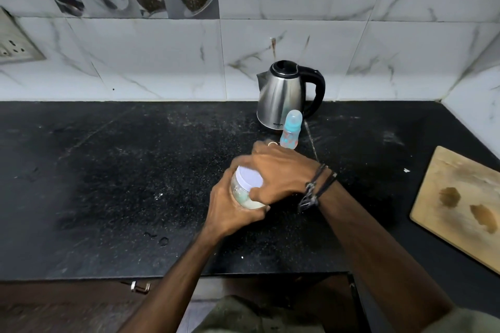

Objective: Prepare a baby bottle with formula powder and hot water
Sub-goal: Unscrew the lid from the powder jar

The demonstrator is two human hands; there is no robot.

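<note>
A small clear jar (239,193) with pale formula powder in its lower part stands tilted over the black counter (108,170). My left hand (232,211) grips the jar's body from below. My right hand (278,170) curls over the jar's white lid (249,177) and holds its rim. Behind my hands stands a blue baby bottle (290,131) with its clear cap on, upright. A steel electric kettle (284,94) with a black handle stands just behind the bottle, against the wall.
A wooden chopping board (460,205) lies at the right edge of the counter. A wall socket (16,40) sits at the far left on the marble tiles. White specks and a few water drops (159,238) dot the counter. A cabinet handle (139,286) shows below the counter's front edge.
</note>
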